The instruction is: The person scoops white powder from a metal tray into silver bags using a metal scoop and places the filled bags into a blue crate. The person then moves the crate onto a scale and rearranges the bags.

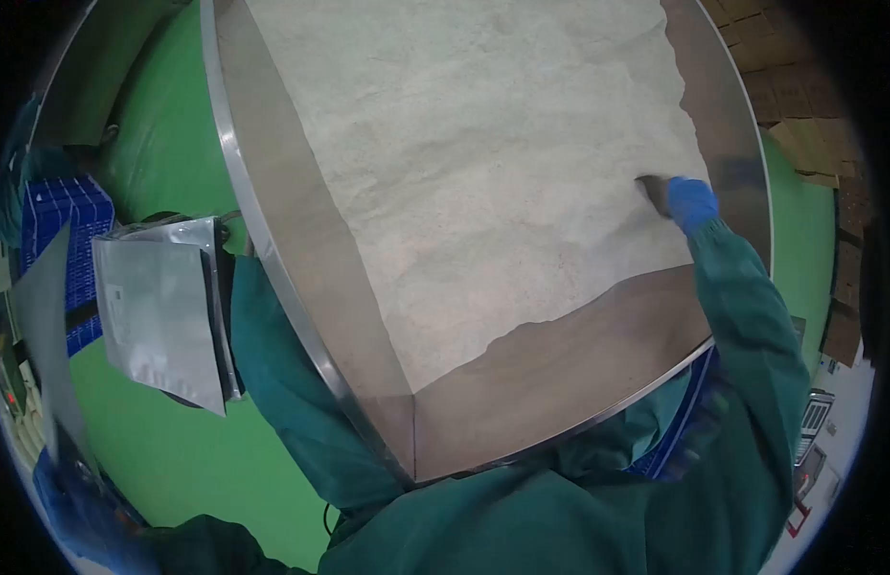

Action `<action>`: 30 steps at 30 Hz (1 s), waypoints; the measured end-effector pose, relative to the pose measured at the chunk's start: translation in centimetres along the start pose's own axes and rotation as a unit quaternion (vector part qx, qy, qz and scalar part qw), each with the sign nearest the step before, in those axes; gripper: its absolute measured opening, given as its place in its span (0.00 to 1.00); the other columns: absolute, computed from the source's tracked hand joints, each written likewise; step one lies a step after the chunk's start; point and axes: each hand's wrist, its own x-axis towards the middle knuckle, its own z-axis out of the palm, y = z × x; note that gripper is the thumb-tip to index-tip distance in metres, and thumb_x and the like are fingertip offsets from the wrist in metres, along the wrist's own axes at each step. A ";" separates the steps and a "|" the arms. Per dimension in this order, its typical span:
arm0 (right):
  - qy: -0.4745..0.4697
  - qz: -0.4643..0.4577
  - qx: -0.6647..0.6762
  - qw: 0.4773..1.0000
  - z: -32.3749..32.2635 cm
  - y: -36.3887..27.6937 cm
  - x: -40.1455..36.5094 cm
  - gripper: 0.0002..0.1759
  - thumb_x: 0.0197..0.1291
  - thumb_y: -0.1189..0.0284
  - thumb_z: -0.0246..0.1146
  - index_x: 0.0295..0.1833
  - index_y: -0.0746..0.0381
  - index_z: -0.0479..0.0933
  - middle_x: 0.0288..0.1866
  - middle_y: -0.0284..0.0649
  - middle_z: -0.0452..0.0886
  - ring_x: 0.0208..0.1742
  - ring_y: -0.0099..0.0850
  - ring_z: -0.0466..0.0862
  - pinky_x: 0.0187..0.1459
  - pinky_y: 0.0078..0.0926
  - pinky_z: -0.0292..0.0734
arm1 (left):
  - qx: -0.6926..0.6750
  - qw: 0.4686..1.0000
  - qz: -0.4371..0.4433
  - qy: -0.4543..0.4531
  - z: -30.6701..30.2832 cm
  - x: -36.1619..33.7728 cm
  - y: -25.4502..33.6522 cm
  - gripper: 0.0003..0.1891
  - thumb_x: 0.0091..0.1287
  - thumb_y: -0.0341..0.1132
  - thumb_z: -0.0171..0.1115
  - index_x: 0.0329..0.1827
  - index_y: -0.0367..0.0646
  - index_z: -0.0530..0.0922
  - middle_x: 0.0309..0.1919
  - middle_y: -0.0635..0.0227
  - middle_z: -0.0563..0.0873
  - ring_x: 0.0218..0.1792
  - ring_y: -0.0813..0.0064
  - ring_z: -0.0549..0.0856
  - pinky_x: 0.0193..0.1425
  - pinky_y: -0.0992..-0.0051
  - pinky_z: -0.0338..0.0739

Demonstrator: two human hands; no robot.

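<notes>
White powder [502,163] covers most of the floor of a large metal tray [560,335]. My right hand [693,203], in a blue glove, is closed around a grey metal scoop [654,195]. The scoop is at the powder's surface near the right wall, its blade slightly blurred. Far out to the lower left is my left hand [76,508], also gloved in blue, dark and smeared at the edge of the view. A silvery sheet-like pouch [50,335] rises just above it, its lower end overlapping the glove; I cannot tell whether the fingers grip it.
Silver pouches [158,311] sit in a stack left of the tray. Behind them is a blue plastic crate [67,211] on the green floor [172,144]. Cardboard boxes [799,96] line the right side. The tray's raised metal rim [263,235] stands close against my green gown.
</notes>
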 end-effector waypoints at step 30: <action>0.101 -0.319 0.028 0.942 -18.3 -13.8 -15.5 0.11 0.50 0.68 0.56 0.35 0.63 0.77 0.33 0.50 0.80 0.38 0.47 0.79 0.39 0.40 0.75 | -0.145 0.879 0.213 -0.401 25.0 -11.1 20.3 0.11 0.55 0.35 0.53 0.33 0.39 0.81 0.31 0.50 0.82 0.35 0.54 0.82 0.41 0.63 0.76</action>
